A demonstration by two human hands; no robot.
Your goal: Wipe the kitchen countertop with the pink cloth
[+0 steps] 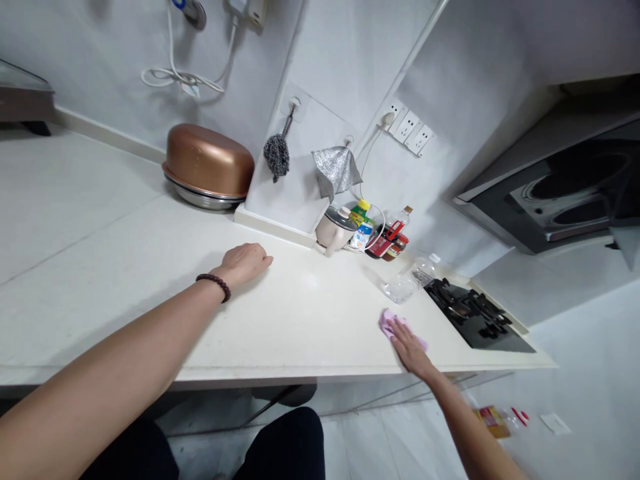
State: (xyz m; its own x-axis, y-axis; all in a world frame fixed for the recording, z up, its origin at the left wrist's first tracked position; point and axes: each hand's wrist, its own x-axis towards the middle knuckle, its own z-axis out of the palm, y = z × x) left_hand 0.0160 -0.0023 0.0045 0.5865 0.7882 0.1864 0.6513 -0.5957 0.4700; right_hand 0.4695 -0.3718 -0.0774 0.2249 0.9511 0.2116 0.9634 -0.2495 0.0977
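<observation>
Under my right hand [407, 347] a pink cloth [387, 323] is pressed against the white countertop [300, 320], near its front edge and left of the gas stove. The cloth sticks out past the fingertips and along the side of the hand. My left hand [243, 263], with a dark beaded bracelet [215, 285] on its wrist, rests on the counter with its fingers curled in; nothing shows in it. Between the hands and the wall corner stands a small beige pot [330, 230] with a lid.
A copper-coloured pot [210, 160] lies upside down over a steel basin [207, 198]. Beyond the counter's middle stand several sauce bottles [387, 240] and a clear plastic bottle [407, 280]. The gas stove [475, 317] is at right, beneath a range hood [565, 180].
</observation>
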